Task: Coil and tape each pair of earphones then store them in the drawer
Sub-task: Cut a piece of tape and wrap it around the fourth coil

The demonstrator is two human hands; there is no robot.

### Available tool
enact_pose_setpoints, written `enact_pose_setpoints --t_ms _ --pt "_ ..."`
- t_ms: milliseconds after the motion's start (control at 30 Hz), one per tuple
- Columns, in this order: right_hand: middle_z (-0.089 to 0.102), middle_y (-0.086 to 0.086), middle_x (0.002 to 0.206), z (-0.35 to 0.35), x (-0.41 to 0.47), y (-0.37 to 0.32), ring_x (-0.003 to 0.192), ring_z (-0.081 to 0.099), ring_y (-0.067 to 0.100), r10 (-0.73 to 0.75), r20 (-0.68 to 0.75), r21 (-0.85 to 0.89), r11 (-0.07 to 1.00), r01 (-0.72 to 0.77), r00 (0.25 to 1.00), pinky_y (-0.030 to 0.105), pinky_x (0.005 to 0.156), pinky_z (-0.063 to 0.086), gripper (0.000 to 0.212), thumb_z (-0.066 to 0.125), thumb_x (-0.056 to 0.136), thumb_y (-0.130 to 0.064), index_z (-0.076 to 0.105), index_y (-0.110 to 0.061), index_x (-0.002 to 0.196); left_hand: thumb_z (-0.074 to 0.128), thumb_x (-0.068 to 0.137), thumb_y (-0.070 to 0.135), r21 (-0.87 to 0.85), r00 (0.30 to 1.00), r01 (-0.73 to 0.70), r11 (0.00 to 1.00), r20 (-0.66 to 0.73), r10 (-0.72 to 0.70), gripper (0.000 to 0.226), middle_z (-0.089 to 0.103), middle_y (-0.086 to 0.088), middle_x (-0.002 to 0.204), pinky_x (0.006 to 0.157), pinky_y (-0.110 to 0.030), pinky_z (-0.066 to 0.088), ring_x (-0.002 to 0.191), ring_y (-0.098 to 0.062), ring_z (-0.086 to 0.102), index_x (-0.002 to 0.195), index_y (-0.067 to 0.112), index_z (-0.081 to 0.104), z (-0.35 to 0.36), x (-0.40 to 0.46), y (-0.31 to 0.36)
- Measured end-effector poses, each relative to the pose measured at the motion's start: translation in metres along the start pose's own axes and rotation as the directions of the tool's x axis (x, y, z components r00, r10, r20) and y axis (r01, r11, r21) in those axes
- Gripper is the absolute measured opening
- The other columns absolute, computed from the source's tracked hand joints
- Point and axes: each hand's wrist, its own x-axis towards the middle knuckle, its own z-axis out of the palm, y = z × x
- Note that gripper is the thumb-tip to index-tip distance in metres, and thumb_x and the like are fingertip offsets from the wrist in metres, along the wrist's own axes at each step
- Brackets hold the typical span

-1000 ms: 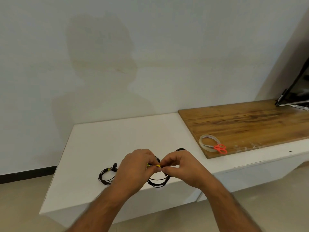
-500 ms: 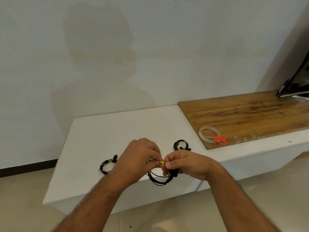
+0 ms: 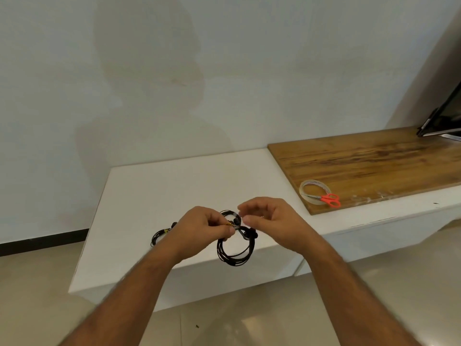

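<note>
The left hand (image 3: 202, 227) pinches the top of a black coiled pair of earphones (image 3: 234, 248) between thumb and forefinger, right where a yellow plug tip (image 3: 229, 223) shows, and the coil hangs from that pinch over the front edge of the white cabinet top (image 3: 159, 191), at about 6 o'clock from the middle of the scene. The right hand (image 3: 272, 221) sits just beside it at 3 o'clock, fingers loosely curled and apart from the cable; whether a clear strip of tape sits between its fingertips cannot be told. A second coil (image 3: 232, 216) lies on the cabinet top behind the hands, partly hidden by them, and a third coil of earphones (image 3: 159, 236) lies at 9 o'clock from the left hand, also showing a spot of yellow. The tape roll (image 3: 314, 192) rests on the wooden board (image 3: 374, 161) at about 2 o'clock from the hands, with the orange-handled scissors (image 3: 330, 199) lying across it, both well apart from the hands. As a judgement, the coiling looks done on all three pairs and the held one is being taped or has just been taped; whether the two lying coils carry tape is too small to tell. No pair is stored yet, and no open drawer is visible, so all the putting away is left.
</note>
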Motion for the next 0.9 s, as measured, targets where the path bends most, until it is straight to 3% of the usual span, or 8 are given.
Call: enact_pose_setpoints --t_ms 133,200,367,433,600,767,833,900 --pt "0.072 -0.013 0.095 0.009 -0.002 -0.008 0.094 0.065 0.003 -0.125 0.045 -0.255 0.958 0.133 0.991 0.022 0.086 0.050 0.021 0.077 0.080 -0.019 0.073 -0.032 0.097 0.072 0.083 0.027 -0.046 0.999 0.049 0.998 0.020 -0.048 0.018 0.071 -0.001 0.072 0.072 -0.026 0.046 0.068 -0.004 0.058 0.070 0.015 0.074 0.000 0.002 0.000" --pt "0.073 -0.013 0.089 0.013 -0.002 -0.009 0.090 0.065 0.002 -0.129 0.027 -0.277 0.952 0.131 0.991 0.021 0.084 0.051 0.015 0.077 0.080 -0.022 0.075 -0.031 0.092 0.073 0.082 0.026 -0.070 0.999 0.050 0.996 0.025 -0.048 0.016 0.071 -0.001 0.071 0.072 -0.026 0.045 0.068 -0.006 0.057 0.071 0.014 0.074 0.000 0.001 -0.001" --pt "0.071 0.000 0.068 0.012 0.000 -0.007 0.064 0.062 0.009 -0.013 0.049 -0.001 1.000 0.013 0.999 0.021 0.063 0.049 0.008 0.074 0.080 -0.003 0.078 -0.008 0.085 0.077 0.079 0.022 -0.084 0.999 0.038 0.996 0.035 -0.035 0.006 0.074 -0.002 0.080 0.079 -0.025 0.050 0.080 -0.011 0.068 0.079 0.016 0.077 -0.002 0.001 -0.001" --pt "0.068 0.003 0.064 0.011 0.001 -0.002 0.061 0.060 0.012 0.025 0.059 0.029 0.999 -0.027 0.998 0.023 0.062 0.048 0.006 0.074 0.079 -0.001 0.077 -0.006 0.082 0.078 0.078 0.024 -0.047 0.999 0.029 0.998 0.032 -0.028 0.006 0.073 -0.005 0.079 0.077 -0.030 0.050 0.076 -0.016 0.065 0.078 0.018 0.077 0.000 0.002 -0.003" --pt "0.068 0.005 0.067 0.024 0.007 0.008 0.063 0.060 0.011 0.099 -0.009 0.050 0.994 -0.098 0.995 0.024 0.065 0.049 0.006 0.073 0.081 -0.005 0.076 -0.010 0.079 0.076 0.079 0.032 0.100 0.999 0.028 0.995 -0.023 -0.026 0.008 0.071 0.004 0.073 0.070 -0.028 0.047 0.068 -0.006 0.060 0.078 0.024 0.077 0.003 0.009 -0.014" --pt "0.076 0.003 0.094 0.034 0.018 0.013 0.090 0.071 0.012 0.086 -0.175 0.234 0.971 -0.044 0.981 0.024 0.082 0.054 0.018 0.075 0.083 -0.014 0.074 -0.016 0.100 0.070 0.087 0.021 -0.071 0.993 0.064 0.995 -0.096 -0.071 0.005 0.070 0.007 0.071 0.059 -0.021 0.050 0.067 -0.003 0.064 0.083 0.021 0.074 -0.014 0.021 -0.027" --pt "0.075 0.000 0.094 0.033 0.020 0.012 0.089 0.070 0.008 0.091 -0.293 0.248 0.969 -0.017 0.952 0.019 0.076 0.052 0.017 0.073 0.085 -0.020 0.072 -0.016 0.102 0.068 0.088 0.016 -0.144 0.975 0.090 0.986 -0.191 -0.116 0.005 0.070 0.001 0.075 0.055 -0.021 0.052 0.066 -0.006 0.065 0.087 0.016 0.073 -0.026 0.032 -0.037" --pt "0.074 0.001 0.090 0.031 0.020 0.013 0.086 0.071 0.012 0.103 -0.359 0.232 0.973 -0.018 0.928 0.023 0.073 0.054 0.012 0.069 0.088 -0.023 0.071 -0.015 0.097 0.067 0.090 0.015 -0.230 0.946 0.102 0.968 -0.279 -0.166 0.006 0.069 -0.003 0.078 0.054 -0.021 0.052 0.068 -0.010 0.065 0.089 0.013 0.072 -0.037 0.046 -0.051"
